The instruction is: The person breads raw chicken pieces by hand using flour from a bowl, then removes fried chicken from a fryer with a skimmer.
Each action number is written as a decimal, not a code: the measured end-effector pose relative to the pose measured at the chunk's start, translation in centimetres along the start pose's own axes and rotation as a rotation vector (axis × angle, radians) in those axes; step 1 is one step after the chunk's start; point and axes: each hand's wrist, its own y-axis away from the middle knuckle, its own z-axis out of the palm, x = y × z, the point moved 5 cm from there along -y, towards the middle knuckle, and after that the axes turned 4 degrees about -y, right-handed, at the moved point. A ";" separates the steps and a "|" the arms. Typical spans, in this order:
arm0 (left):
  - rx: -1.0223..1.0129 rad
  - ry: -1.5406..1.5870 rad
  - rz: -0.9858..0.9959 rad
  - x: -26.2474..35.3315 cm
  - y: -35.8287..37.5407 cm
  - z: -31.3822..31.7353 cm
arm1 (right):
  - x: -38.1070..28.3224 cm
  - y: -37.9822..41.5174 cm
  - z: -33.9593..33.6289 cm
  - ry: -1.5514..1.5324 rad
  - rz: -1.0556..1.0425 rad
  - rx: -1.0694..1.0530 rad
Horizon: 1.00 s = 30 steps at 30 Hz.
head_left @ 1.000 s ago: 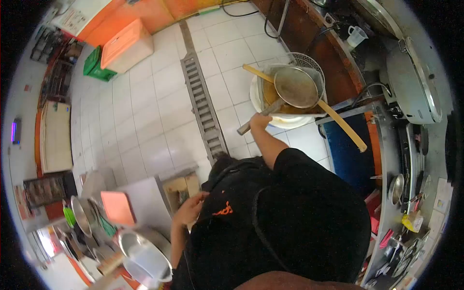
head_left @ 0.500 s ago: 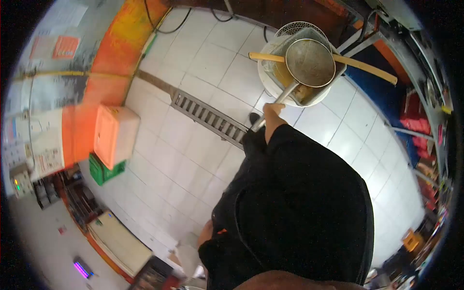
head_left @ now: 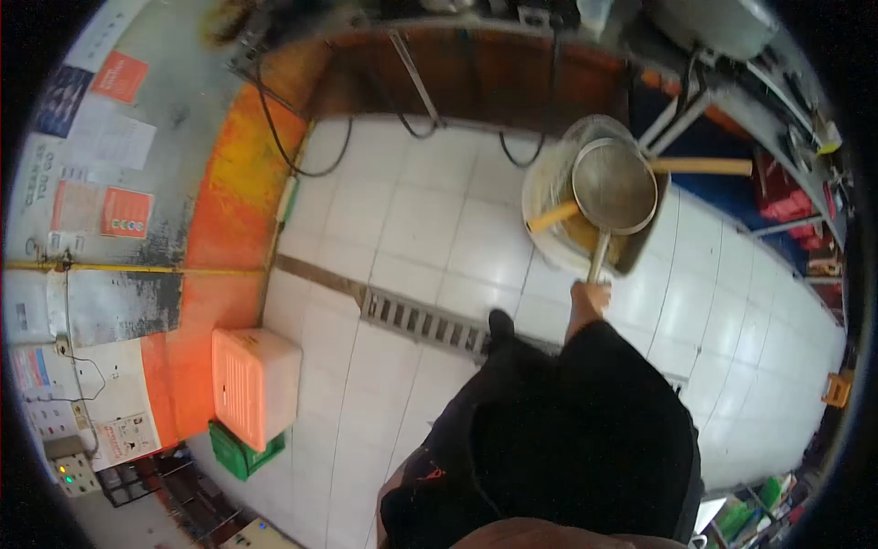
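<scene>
My right hand [head_left: 591, 298] is closed around the metal handle of a round fine-mesh strainer [head_left: 615, 186]. The strainer lies over a grey rectangular tub [head_left: 631, 263], which sits on a round pale bucket or basin [head_left: 538, 188]. A short wooden handle [head_left: 552, 217] sticks out to the left beneath the strainer, and a longer wooden handle [head_left: 704, 166] to the right; what they belong to is mostly hidden. Brownish matter shows inside the tub. Of my left arm only a bit of bare skin shows at the lower left of my black clothing; that hand is out of sight.
A metal floor drain [head_left: 425, 326] crosses the white tiles [head_left: 412, 220]. On the left a box with an orange lid [head_left: 240, 384] stands by a green crate [head_left: 240, 453]. Black hoses [head_left: 311, 172] hang under the counter ahead. Metal shelving [head_left: 777, 128] runs along the right.
My view has tilted up, bringing the counter and wall papers into sight. The strainer has turned and my right hand is still on its handle. My left forearm has mostly left the view.
</scene>
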 end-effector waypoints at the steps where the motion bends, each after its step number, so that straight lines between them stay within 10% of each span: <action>1: -0.006 0.031 0.040 0.7 -1.3 -1.7 | -0.3 0.5 0.1 0.032 -0.004 0.027; 7: -0.147 0.070 0.173 9.0 -11.8 -6.0 | -2.5 3.6 -1.3 -0.012 -0.190 0.079; 9: -0.264 -1.106 0.374 14.4 -11.6 -5.0 | -1.6 6.6 -3.0 -0.055 -0.335 0.124; 11: -0.373 -1.448 0.230 12.4 -15.1 -7.0 | 1.0 9.8 -4.2 -0.192 -0.645 0.237; 15: -0.602 -1.661 0.287 16.8 -12.0 -7.8 | 11.3 18.3 -7.2 -0.402 -0.611 0.352; 20: -1.256 -1.438 0.736 17.8 -6.4 -5.9 | 21.7 29.6 -9.8 -0.406 -0.363 0.444; 24: -1.286 -1.306 0.546 16.4 -3.7 -3.3 | 26.3 34.6 -9.1 -0.649 -0.396 0.303; 25: -1.334 -1.148 0.817 16.4 -3.3 -3.3 | 23.4 38.2 -11.1 -0.887 -0.267 0.084; 28: -1.291 -0.965 0.328 15.9 0.1 0.1 | 19.8 46.2 -13.5 -1.426 -0.320 -0.635; 30: -1.249 -0.788 0.183 13.7 3.5 2.4 | 20.7 50.0 -14.2 -1.476 -0.464 -0.634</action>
